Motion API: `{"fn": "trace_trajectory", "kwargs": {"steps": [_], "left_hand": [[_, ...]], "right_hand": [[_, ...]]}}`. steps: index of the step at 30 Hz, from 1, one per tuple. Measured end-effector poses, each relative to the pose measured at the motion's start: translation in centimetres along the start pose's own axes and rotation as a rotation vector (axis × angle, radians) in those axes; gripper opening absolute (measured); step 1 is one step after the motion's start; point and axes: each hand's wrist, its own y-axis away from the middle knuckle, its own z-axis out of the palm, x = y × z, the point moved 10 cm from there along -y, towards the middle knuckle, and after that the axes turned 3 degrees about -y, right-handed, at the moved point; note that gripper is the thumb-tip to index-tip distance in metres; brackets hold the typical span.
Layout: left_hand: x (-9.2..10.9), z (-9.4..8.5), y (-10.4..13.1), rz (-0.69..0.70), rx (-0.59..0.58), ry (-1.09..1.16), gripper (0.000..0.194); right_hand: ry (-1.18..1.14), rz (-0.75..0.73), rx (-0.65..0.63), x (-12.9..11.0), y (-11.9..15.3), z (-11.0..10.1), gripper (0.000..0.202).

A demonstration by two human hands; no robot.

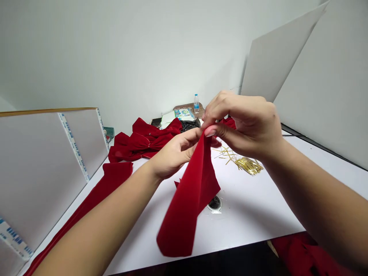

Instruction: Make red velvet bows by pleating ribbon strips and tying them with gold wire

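- Fabric (181, 214), deep red and gathered to a narrow top, hangs between our two hands above the white table (247, 218), its lower end flaring into two tails.
- Our right hand (241, 122) is nearly closed, thumb and fingertips pinching that gathered top.
- Our left hand (174, 155) is half curled beside the upper part; its fingertips pass partly behind the cloth, so we cannot tell how firmly they grip.
- Beneath the hanging tails we see a dark round opening (214, 203) with a pale rim, partly covered from view.
- Gold ties (249, 166) lie fanned near our right forearm, a few strands loose beside them.
- Red bows (143, 140) are heaped beyond our left arm; a long red strip (113, 178) runs along the white panel (31, 161).
- Farther back, a clear bottle (196, 105) stands upright by crumpled black plastic (190, 124).
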Motion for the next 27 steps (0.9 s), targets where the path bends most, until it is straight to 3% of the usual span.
{"fn": "trace_trajectory", "kwargs": {"steps": [3, 7, 9, 15, 20, 27], "left_hand": [[-0.5, 0.7, -0.6, 0.032, -0.016, 0.125, 0.025], [-1.5, 0.2, -1.0, -0.007, 0.044, 0.198, 0.036], [-1.8, 0.2, -1.2, -0.03, 0.061, 0.181, 0.038], [-2.6, -0.6, -1.2, -0.076, 0.186, 0.123, 0.043], [-2.0, -1.3, -1.0, 0.0, 0.25, 0.07, 0.039], [-1.0, -1.6, -0.1, 0.058, 0.304, -0.065, 0.034]], "right_hand": [[-0.144, 0.127, 0.048, 1.5, 0.7, 0.0, 0.024], [-0.414, 0.52, 0.068, 5.2, 3.8, 1.1, 0.042], [-0.508, 0.63, 0.058, 6.1, 5.2, 1.9, 0.037], [-0.581, 0.614, 0.098, 7.1, 6.5, 2.3, 0.027], [-0.467, 0.6, 0.213, 7.3, 6.9, 1.0, 0.031], [-0.489, 0.644, 0.224, 7.2, 6.8, 0.8, 0.042]]}}
